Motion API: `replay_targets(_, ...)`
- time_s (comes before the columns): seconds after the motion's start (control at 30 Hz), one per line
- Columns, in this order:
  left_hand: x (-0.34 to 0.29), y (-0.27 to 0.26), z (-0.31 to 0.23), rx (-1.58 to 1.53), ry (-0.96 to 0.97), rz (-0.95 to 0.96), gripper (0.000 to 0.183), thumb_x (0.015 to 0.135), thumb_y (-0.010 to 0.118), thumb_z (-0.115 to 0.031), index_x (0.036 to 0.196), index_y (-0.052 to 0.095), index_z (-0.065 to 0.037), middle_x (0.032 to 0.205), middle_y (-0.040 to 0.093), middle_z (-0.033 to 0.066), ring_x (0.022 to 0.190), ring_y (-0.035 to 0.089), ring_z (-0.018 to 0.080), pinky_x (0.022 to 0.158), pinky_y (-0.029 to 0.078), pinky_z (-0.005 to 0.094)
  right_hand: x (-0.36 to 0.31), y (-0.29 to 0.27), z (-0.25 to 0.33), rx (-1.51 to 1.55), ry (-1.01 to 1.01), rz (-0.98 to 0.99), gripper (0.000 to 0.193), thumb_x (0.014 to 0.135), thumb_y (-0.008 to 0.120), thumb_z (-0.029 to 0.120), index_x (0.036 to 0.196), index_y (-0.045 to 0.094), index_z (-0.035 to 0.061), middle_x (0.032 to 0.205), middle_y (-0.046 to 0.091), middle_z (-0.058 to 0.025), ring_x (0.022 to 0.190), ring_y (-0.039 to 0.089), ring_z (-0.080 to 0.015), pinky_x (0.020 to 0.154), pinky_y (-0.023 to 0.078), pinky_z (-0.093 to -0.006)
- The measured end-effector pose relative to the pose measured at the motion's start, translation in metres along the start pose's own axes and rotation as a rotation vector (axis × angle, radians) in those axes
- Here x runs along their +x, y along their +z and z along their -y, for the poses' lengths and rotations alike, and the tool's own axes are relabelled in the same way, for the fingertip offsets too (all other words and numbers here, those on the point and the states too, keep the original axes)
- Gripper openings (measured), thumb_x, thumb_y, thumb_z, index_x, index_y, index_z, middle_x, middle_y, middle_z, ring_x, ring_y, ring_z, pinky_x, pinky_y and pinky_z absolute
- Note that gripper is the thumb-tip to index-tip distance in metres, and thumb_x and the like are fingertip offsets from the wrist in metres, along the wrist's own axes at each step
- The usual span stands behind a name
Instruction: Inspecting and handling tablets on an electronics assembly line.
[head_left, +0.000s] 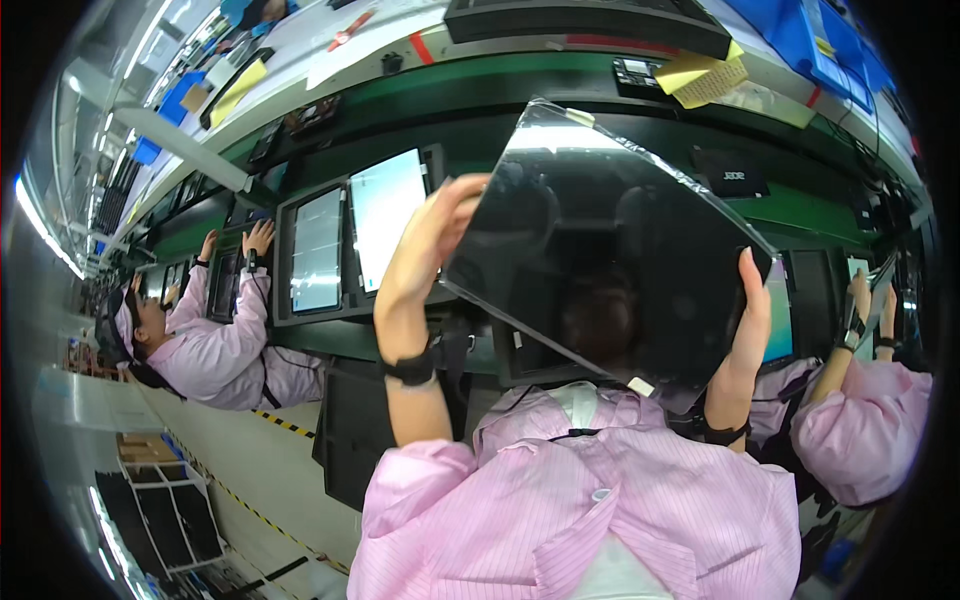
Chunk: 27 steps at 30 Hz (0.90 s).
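A large glossy black display panel [600, 250] is held up tilted in front of my chest, with clear film along its edges. A small white tab [641, 387] sits at its lower edge. My left hand [435, 230] grips the panel's left side, its fingertips partly hidden behind the edge. On the right side, my right hand [752, 310] holds the panel's edge with the thumb showing on its front and the other fingers mostly out of sight. Left of the panel, a dark tray [283, 262] carries two lit screens [388, 210].
A green conveyor line [470, 88] runs across behind the panel. Yellow paper notes [700, 78] hang near a black tray [590, 22] on the shelf above. Co-workers in pink stand on the left [215, 345] and right [865, 425]. A blue bin [822, 50] is at top right.
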<state>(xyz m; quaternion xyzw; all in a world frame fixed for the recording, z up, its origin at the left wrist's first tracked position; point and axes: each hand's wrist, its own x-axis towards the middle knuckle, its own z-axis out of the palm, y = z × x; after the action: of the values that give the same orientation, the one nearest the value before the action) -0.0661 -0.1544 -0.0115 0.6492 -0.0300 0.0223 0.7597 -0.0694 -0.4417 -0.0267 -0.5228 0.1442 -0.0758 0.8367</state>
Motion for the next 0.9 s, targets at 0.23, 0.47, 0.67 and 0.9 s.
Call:
replay_targets(0.23,-0.073,0.034,0.06,-0.513,0.005,0.025,0.038,0.086,0.046,-0.014,0.118,0.04,0.005,0.109,0.053,0.0176,0.095,0.057,0.0258,0.081,0.047,0.0375,-0.006,-0.012,-0.004,0.374,0.204,0.168,0.023,0.088,0.05,0.019,0.101,0.058,0.0022,0.098,0.062,-0.0059,0.087,0.06,-0.0156,0.077,0.047,-0.0277)
replay_targets(0.47,-0.08,0.05,0.028,-0.494,0.012,-0.079,0.027,0.085,0.049,-0.007,0.111,0.045,0.002,0.084,0.051,0.0025,0.073,0.05,0.0081,0.063,0.041,0.023,-0.027,-0.007,0.013,0.503,0.296,0.231,0.032,0.09,0.045,0.028,0.107,0.057,0.0041,0.103,0.061,-0.0071,0.091,0.059,-0.0196,0.082,0.046,-0.031)
replay_targets(0.67,-0.077,0.054,0.028,-0.368,-0.099,-0.064,0.023,0.087,0.052,-0.013,0.105,0.047,0.0,0.076,0.047,-0.0014,0.068,0.043,0.0036,0.059,0.035,0.0194,-0.037,-0.024,0.018,0.467,0.372,0.249,0.03,0.089,0.046,0.028,0.105,0.057,0.0049,0.102,0.061,-0.007,0.088,0.059,-0.02,0.079,0.047,-0.0312)
replay_targets(0.9,-0.077,0.027,0.075,0.733,-0.32,-0.207,0.035,0.085,0.057,-0.024,0.106,0.052,0.003,0.089,0.064,0.0167,0.079,0.062,0.0241,0.068,0.047,0.0316,0.0,-0.109,-0.031,0.191,-0.042,-0.194,0.029,0.09,0.048,0.022,0.105,0.056,-0.0017,0.101,0.06,-0.009,0.087,0.059,-0.017,0.076,0.048,-0.0306)
